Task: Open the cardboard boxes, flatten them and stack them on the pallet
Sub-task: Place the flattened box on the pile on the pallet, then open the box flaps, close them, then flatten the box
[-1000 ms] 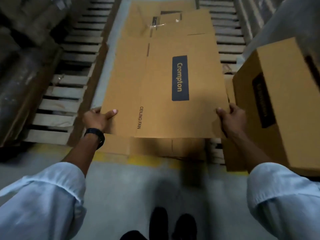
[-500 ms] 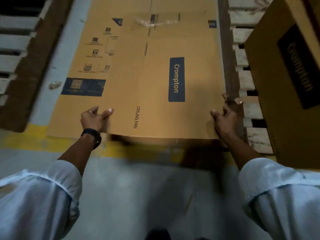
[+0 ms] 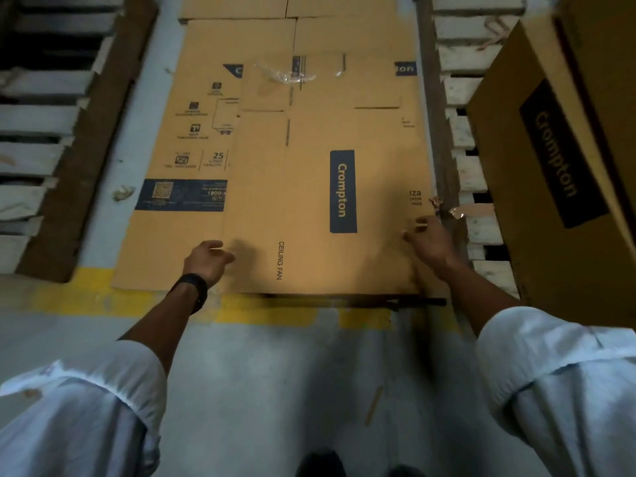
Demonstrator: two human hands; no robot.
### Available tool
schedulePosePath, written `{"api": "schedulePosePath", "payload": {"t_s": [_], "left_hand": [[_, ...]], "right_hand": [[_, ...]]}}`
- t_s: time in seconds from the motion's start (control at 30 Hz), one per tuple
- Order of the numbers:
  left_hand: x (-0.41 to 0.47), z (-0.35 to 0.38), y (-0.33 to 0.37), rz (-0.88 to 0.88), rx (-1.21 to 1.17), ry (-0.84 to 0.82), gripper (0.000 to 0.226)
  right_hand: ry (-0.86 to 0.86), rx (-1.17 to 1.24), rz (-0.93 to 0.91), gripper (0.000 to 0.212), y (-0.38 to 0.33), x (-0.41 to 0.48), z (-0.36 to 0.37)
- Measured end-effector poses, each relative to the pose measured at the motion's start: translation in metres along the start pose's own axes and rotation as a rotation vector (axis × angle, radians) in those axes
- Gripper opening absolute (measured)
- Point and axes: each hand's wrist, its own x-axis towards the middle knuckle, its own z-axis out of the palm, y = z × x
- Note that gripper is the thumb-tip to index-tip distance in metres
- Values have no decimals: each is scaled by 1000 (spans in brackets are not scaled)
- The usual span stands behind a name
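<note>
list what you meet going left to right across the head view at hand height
left pallet → left hand → flattened ceiling fan box → right hand → right pallet → unflattened Crompton box

We read "Crompton" and "CEILING FAN" on the top flat box [image 3: 303, 208], "25" and "1800-" on the sheet [image 3: 179, 242] beneath it, and "Crompton" on the upright box [image 3: 509, 108] too.

The flattened ceiling fan box [image 3: 309, 208] is matt brown cardboard. A scrap of clear tape [image 3: 285, 74] on it is glossy and crinkled. The pallet slats [image 3: 479, 177] are pale, rough wood. The floor [image 3: 275, 390] is smooth grey concrete with worn yellow paint. My sleeves [image 3: 86, 418] are white cloth.
</note>
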Motion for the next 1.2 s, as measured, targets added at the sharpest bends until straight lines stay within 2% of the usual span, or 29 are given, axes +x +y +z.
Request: {"api": "schedulePosePath", "payload": {"t_s": [0.17, 0.37, 0.43, 0.5, 0.57, 0.67, 0.77, 0.9, 1.0, 1.1, 1.2], "left_hand": [[-97, -50, 114, 161, -88, -28, 25], [-262, -132, 294, 274, -173, -134, 21], [-318, -154, 345, 305, -177, -158, 17], [-370, -165, 387, 335, -191, -207, 14], [-419, -164, 424, 373, -183, -281, 19], [-475, -142, 465, 434, -173, -386, 18], [-511, -101, 484, 461, -124, -490, 12], [-527, -29, 483, 443, -49, -609, 30], [-521, 30, 479, 363, -33, -647, 36], [-510, 87, 472, 244, -31, -648, 44], [-492, 140, 460, 141, 11, -645, 71]], "right_hand": [[-1, 152, -78, 34, -102, -82, -78], [38, 299, -86, 29, -254, -219, -227], [61, 337, -80, 20, -296, -267, -283], [92, 353, -99, 10, -329, -314, -336], [141, 358, -119, 11, -344, -352, -386], [241, 365, -99, 13, -330, -383, -449], [294, 381, -3, 16, -284, -391, -495], [379, 390, 148, 7, -214, -375, -531], [383, 366, 220, 7, -165, -341, -544], [366, 320, 281, 25, -120, -298, -551], [364, 281, 341, 46, -80, -261, -557]]}}
